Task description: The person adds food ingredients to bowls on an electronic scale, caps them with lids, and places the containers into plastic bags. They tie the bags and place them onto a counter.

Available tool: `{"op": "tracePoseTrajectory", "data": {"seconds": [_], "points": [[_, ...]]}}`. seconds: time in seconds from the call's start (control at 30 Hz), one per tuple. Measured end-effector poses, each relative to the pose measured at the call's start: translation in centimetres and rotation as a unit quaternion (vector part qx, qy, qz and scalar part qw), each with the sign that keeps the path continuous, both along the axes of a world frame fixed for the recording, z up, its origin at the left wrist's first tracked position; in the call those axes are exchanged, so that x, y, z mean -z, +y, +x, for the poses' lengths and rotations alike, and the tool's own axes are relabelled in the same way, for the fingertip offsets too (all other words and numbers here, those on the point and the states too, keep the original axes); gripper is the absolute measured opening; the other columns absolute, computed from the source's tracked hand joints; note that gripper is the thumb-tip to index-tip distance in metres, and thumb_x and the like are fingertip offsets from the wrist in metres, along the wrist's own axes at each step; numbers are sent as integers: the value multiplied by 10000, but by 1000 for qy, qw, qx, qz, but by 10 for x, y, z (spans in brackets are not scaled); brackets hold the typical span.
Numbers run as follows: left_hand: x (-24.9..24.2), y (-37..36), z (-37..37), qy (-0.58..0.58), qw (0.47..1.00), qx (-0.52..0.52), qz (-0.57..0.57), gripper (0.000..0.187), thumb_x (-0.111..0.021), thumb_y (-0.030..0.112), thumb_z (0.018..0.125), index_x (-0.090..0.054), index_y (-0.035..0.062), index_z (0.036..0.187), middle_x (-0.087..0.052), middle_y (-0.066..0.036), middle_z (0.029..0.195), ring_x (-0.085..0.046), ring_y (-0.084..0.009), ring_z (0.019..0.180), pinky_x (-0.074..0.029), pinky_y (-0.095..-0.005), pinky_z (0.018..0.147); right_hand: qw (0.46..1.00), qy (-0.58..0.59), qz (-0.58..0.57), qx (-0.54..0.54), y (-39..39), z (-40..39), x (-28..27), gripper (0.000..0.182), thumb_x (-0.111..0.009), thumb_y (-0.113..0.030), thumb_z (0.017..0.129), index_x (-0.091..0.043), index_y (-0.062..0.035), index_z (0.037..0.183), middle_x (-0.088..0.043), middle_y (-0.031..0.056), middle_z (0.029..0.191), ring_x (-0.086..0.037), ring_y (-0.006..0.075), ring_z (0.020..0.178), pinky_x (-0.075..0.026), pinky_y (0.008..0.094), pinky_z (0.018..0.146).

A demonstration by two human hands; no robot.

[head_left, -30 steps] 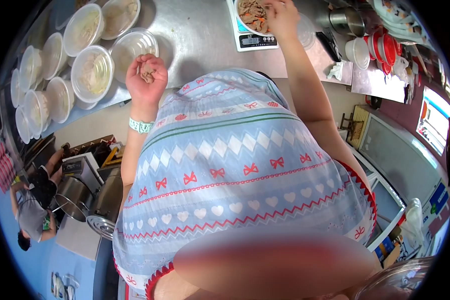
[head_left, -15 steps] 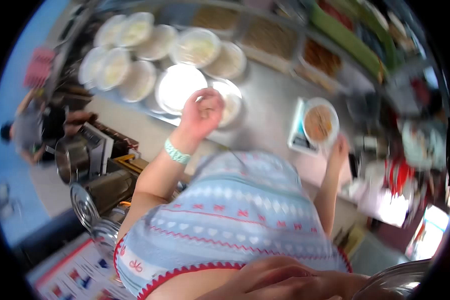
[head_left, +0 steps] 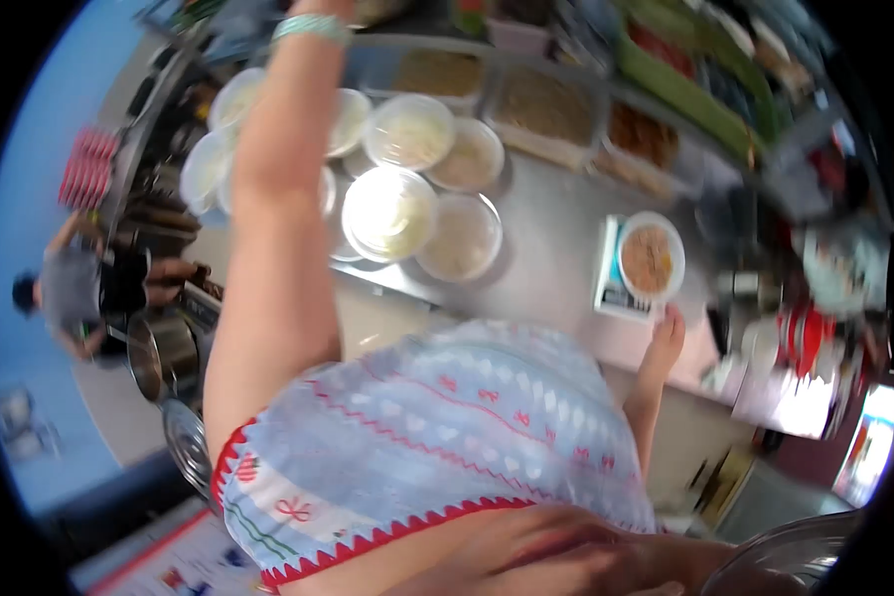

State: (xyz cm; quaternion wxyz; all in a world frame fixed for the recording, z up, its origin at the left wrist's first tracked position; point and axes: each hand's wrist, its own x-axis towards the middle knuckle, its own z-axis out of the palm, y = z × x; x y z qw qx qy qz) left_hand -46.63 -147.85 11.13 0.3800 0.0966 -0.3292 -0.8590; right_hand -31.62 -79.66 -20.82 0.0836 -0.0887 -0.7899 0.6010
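Note:
My left arm reaches up across the round containers. Only a sliver of my left hand (head_left: 326, 8) shows beyond the pale green wristband at the top edge, so its fingers are hidden. My right hand (head_left: 668, 338) is by the counter's front edge, just below a white bowl (head_left: 651, 260) of brown food with a yellow bit. Its fingers look loosely extended, apart from the bowl, with nothing visible in them. That bowl sits on a small white and blue scale (head_left: 609, 268). Left of it stand round containers with pale contents, among them a glare-lit one (head_left: 389, 214) and a flatter one (head_left: 459, 238).
Rectangular food trays (head_left: 546, 104) line the back of the metal counter (head_left: 551, 223). A green bin (head_left: 690, 74) stands at back right. At far left are a person in a grey shirt (head_left: 73, 288) and a metal pot (head_left: 164, 353).
My left hand has moved from above the near containers up to the top edge, its arm now covering several containers. My right hand appears slightly farther from the bowl; the view has shifted a little.

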Motion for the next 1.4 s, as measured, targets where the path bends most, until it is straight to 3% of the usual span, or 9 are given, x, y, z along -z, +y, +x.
{"op": "tracePoseTrajectory", "data": {"seconds": [0.1,0.33,0.4,0.63,0.87,1.0,1.13,1.2,1.4], "points": [[92,15,17,81,985,148,-44,255,-475,244,935,-565,31,1043,-593,-157,1058,-579,-288,979,-489,-409,877,985,-97,-125,66,16,13,11,266,-550,-238,968,-595,-107,1195,-635,-33,1055,-481,26,751,-426,194,636],[201,221,184,-92,900,379,-194,173,-498,151,957,-543,27,1068,-592,-91,980,-567,-205,874,-466,-329,833,945,-246,-209,58,10,-44,16,500,-587,-328,927,-419,-72,1323,-532,116,1203,-614,256,962,-548,351,790],[223,259,221,-166,893,404,-106,162,-486,142,959,-537,35,1069,-593,-70,974,-573,-171,860,-466,-301,803,933,-275,-233,23,11,-61,14,550,-598,-329,916,-375,-69,1346,-514,135,1218,-614,281,971,-554,369,798],[278,386,313,-333,913,235,7,182,-526,189,946,-564,90,1094,-616,-25,1001,-574,-119,873,-473,-275,789,916,-234,-263,-191,19,-83,8,481,-531,-71,938,-372,-165,1382,-530,150,1262,-609,337,1055,-591,404,777],[311,500,389,-310,944,109,35,169,-569,183,953,-625,89,1082,-637,17,1011,-571,-58,867,-487,-225,777,897,-248,-125,-343,24,-62,-33,524,-451,45,896,-346,-75,1395,-511,179,1315,-619,323,1083,-598,399,789],[332,548,432,-301,951,27,68,253,-558,227,976,-579,62,1167,-610,-9,1073,-566,-66,906,-513,-235,814,815,-290,-13,-502,-18,-16,-65,535,-443,16,907,-329,-81,1420,-537,161,1282,-675,252,958,-611,285,641],[352,591,507,-273,947,-91,144,280,-557,224,977,-539,48,1194,-588,-32,1091,-573,-90,936,-524,-253,846,619,-311,108,-713,-87,78,-37,487,-484,-53,950,-353,-89,1417,-602,112,1161,-652,144,761,-575,245,560],[360,612,553,-271,899,-261,224,265,-549,198,978,-505,48,1192,-575,-52,1071,-582,-120,969,-530,-283,866,518,-331,145,-775,-122,144,-7,490,-470,-61,958,-354,-125,1429,-607,92,1131,-639,133,731,-560,232,553],[507,688,688,-282,801,-412,329,167,-525,137,977,-477,63,1118,-568,-60,1042,-595,-153,1000,-531,-313,866,304,-364,248,-845,-172,332,153,493,-473,-72,948,-381,-151,1425,-628,83,973,-634,149,625,-560,262,558]]}}
